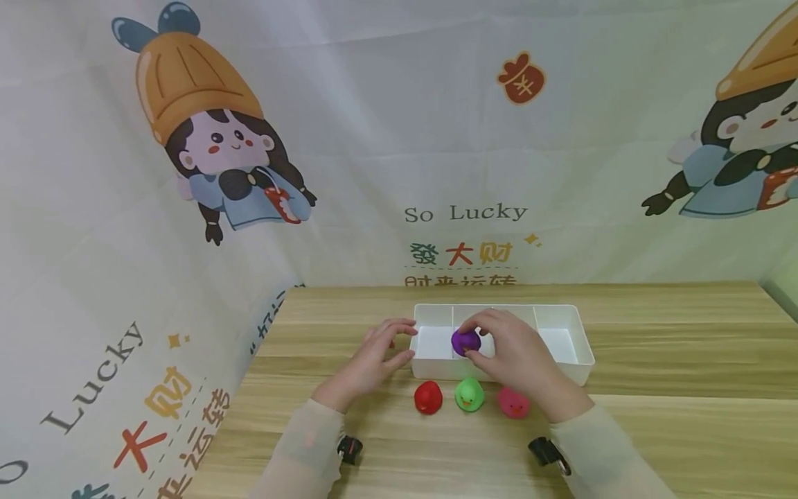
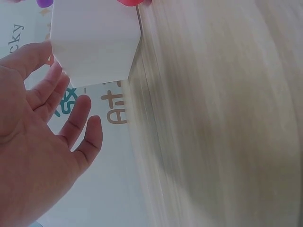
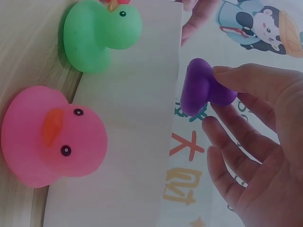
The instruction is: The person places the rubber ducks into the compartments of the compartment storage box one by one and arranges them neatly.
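My right hand pinches a purple rubber duck between thumb and fingers, over the middle of a white divided box. In the right wrist view the purple duck is held past the box's near wall, with the lower fingers loosely bent beneath it. At the box's left end is my left hand, its fingers relaxed and its fingertips right at the end wall. A red duck, a green duck and a pink duck sit in a row before the box.
The wooden table runs back to a printed cloth, which also hangs along the left side. Two dividers part the box into compartments. The pink duck is close under my right wrist.
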